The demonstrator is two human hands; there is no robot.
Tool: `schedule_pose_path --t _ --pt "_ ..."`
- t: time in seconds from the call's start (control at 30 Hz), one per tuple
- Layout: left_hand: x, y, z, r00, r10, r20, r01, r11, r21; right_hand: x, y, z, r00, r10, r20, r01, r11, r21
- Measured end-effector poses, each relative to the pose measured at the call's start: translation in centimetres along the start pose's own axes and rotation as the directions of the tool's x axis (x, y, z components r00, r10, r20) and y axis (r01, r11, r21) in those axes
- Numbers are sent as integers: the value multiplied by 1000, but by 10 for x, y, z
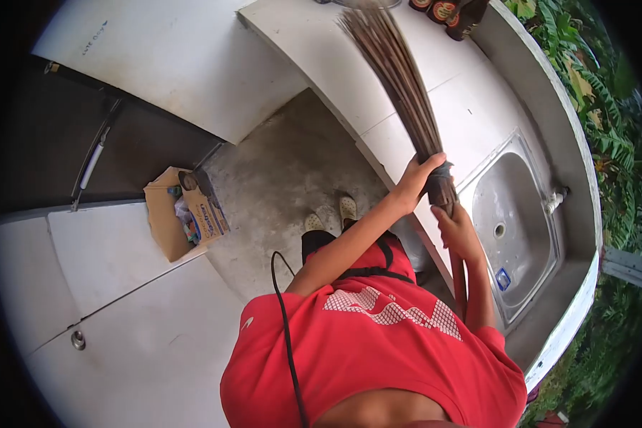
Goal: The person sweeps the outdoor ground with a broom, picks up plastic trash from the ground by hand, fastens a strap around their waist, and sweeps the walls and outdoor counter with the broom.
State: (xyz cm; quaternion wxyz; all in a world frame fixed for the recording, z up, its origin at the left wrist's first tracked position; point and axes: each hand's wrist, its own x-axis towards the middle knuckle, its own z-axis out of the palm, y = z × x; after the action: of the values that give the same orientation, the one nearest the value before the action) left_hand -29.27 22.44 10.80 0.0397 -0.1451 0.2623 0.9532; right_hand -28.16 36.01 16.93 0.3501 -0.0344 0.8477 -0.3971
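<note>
A bundle of thin brown sticks point(406, 93), like a stick broom, slants over the white counter, its loose ends fanning out toward the top. Around it, near a dark binding, my left hand point(417, 182) is closed. Just below, my right hand point(460, 230) grips the bundle's lower end with fingers wrapped round it. A long flat brown strip point(459, 285) runs down from beside my right hand along the forearm; how it joins the bundle cannot be made out.
A steel sink point(510, 228) with a blue-edged item is at the right. Dark bottles point(466, 18) stand at the counter's far end. An open cardboard box point(165, 214) holding mixed items is at the left. My feet are on the concrete floor point(285, 164).
</note>
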Motion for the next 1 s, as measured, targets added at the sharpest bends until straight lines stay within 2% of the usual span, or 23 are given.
schedule_pose_path --t 0.07,0.13,0.17,0.23,0.27,0.3,0.4,0.5,0.53,0.6,0.67,0.7,0.73,0.8,0.87,0.93,1.0 --pt "33 6 -30 1000 -18 26 16 997 81 34 -3 9 1000 29 3 -29 1000 -10" --pt "40 17 -76 994 -58 -96 65 996 68 65 -10 34 984 49 170 -48 999 -15" --pt "35 14 -102 994 -10 -112 19 996 82 69 -10 47 968 59 243 -42 996 -75" --pt "-13 41 -104 969 11 -248 14 995 98 62 -32 62 933 52 356 -2 990 -141" --pt "-36 48 -96 965 89 -248 -77 995 59 48 -44 64 914 47 403 17 988 -155" --pt "-57 57 -83 949 74 -307 -63 997 47 39 -45 68 908 54 415 2 991 -133" --pt "-50 76 -80 969 141 -205 -131 989 64 23 -84 65 939 30 343 1 996 -88" --pt "2 133 -74 978 204 30 -206 973 105 61 -117 64 977 -102 189 105 994 -8" --pt "22 154 -76 979 172 105 -180 981 69 76 -138 67 987 -85 136 89 996 -26" --pt "48 179 -87 981 173 82 -173 985 -3 134 -154 75 979 -147 141 152 988 -26" --pt "57 175 -115 986 160 43 -164 975 147 176 -160 95 967 -141 213 171 977 -129" --pt "53 167 -122 972 180 -152 -158 976 147 193 -156 109 954 -142 264 196 962 -191" --pt "50 158 -139 959 203 -197 -179 975 132 202 -155 118 940 -135 313 218 944 -247" --pt "29 138 -161 914 242 -326 -177 960 216 182 -153 127 898 -99 429 240 927 -289" --pt "-27 131 -135 937 231 -263 -211 972 102 154 -144 127 833 5 553 228 908 -352" --pt "-56 95 -137 915 177 -362 -191 982 -3 122 -130 131 796 47 604 252 881 -400" --pt "-67 79 -139 916 197 -349 -203 979 20 106 -115 131 822 80 563 192 893 -407"
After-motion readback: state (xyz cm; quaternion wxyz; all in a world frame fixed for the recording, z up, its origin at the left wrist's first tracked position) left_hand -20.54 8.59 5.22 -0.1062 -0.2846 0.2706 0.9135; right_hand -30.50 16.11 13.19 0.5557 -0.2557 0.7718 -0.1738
